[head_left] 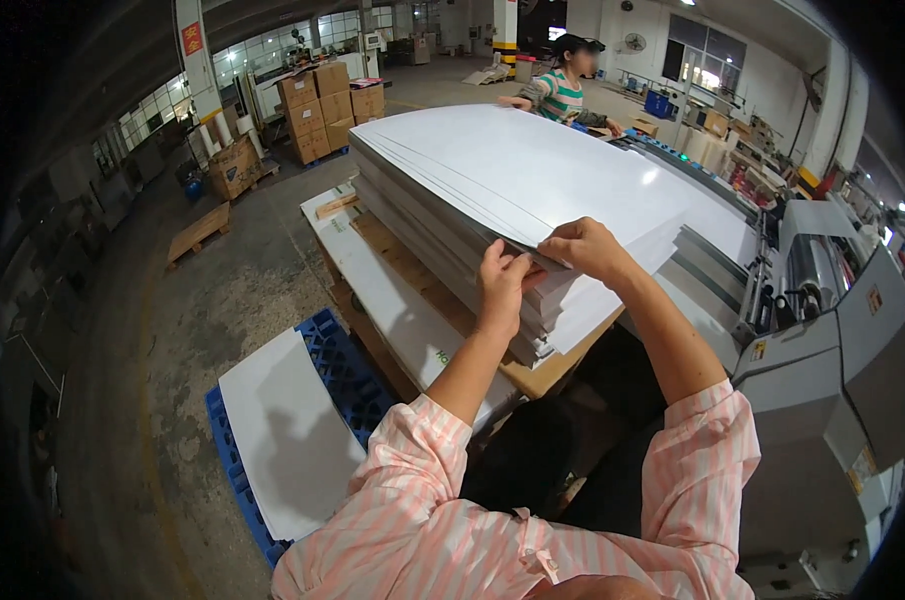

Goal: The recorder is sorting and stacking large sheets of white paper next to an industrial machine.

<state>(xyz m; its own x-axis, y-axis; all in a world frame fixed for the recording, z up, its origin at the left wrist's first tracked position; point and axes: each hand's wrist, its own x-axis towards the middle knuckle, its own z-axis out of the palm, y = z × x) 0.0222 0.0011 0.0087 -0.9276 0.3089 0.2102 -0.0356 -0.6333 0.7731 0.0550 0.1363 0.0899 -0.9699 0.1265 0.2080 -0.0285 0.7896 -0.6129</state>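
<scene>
A tall stack of large white paper sheets [453,160] lies in front of me, its near corner bent a little under my hands. My right hand [588,248] is closed, pinching the top sheets at that corner with thumb and fingers. Just left of it, my left hand [503,285] grips the edge of the sheets, with some fingers hidden beneath them. The topmost sheets sit slightly offset from each other along the left edge. Under the stack, layers of paper show uneven edges near the corner.
A grey machine with rollers [813,280] stands at the right. On the floor at left, a blue plastic pallet [348,365] bears more white sheets [288,430]. Across the stack is another person [563,95]. Cardboard boxes [318,110] and a wooden pallet [199,232] stand farther left.
</scene>
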